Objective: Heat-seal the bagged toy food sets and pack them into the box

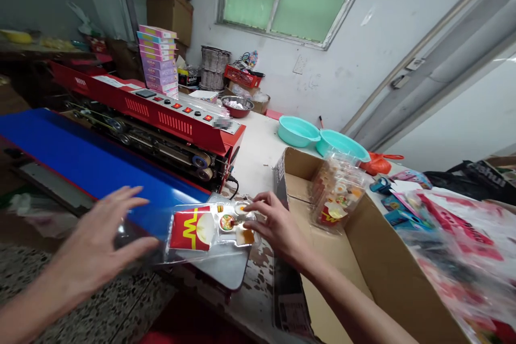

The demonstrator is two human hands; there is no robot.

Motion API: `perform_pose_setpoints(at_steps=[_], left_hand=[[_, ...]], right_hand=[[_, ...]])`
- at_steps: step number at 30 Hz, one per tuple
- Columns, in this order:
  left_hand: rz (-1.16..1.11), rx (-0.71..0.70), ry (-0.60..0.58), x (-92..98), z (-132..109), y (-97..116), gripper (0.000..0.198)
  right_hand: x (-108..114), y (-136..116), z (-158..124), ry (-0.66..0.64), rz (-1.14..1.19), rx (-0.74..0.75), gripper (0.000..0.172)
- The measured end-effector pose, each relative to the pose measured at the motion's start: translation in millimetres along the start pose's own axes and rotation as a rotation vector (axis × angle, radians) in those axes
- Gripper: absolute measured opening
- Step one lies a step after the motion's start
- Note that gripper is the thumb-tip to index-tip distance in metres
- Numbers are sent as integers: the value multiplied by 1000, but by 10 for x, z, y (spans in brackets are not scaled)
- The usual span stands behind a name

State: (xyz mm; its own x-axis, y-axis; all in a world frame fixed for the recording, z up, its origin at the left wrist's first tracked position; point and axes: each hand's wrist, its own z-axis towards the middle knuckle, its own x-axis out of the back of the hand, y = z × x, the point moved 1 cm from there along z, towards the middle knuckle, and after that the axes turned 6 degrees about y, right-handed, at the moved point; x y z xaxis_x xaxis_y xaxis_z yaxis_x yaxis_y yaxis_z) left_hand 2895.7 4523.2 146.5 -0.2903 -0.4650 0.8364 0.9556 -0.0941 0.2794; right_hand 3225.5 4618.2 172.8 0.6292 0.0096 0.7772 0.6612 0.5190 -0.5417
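A clear plastic packet (191,228) with a red and yellow fries-box piece and several small toy-food pieces lies over the metal end plate (229,269) of a red sealing machine (209,134). My right hand (276,226) has its thumb and fingers closed on the packet's right end. At the other end, my left hand (100,231) is open, thumb and fingers apart, beside the loose clear film. Behind it runs the blue conveyor belt (88,158). To the right, similar packets (336,196) stand together inside an open cardboard box (387,258).
Two turquoise basins (298,131) stand behind the box. A metal bowl (237,107) and a stack of pink and purple boxes (159,62) are beyond the machine. Plastic bags (463,231) crowd the right side. A black cable (234,185) hangs by the machine's end.
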Motion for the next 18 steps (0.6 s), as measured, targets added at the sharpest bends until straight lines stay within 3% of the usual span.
perform_pose_setpoints(at_steps=[3, 5, 8, 12, 18], left_hand=[[-13, -300, -131, -245, 104, 436, 66], [-8, -370, -183, -402, 118, 556, 67], [-22, -367, -185, -520, 108, 573, 63], [-35, -366, -166, -521, 90, 549, 60], [-13, -351, -189, -501, 69, 569, 60]], right_hand=[[-113, -76, 26, -59, -54, 125, 11], [-112, -78, 45, -72, -38, 143, 9], [26, -46, 47, -48, -47, 135, 10], [178, -35, 23, -85, -244, 61, 11], [74, -75, 29, -95, -204, -50, 8]])
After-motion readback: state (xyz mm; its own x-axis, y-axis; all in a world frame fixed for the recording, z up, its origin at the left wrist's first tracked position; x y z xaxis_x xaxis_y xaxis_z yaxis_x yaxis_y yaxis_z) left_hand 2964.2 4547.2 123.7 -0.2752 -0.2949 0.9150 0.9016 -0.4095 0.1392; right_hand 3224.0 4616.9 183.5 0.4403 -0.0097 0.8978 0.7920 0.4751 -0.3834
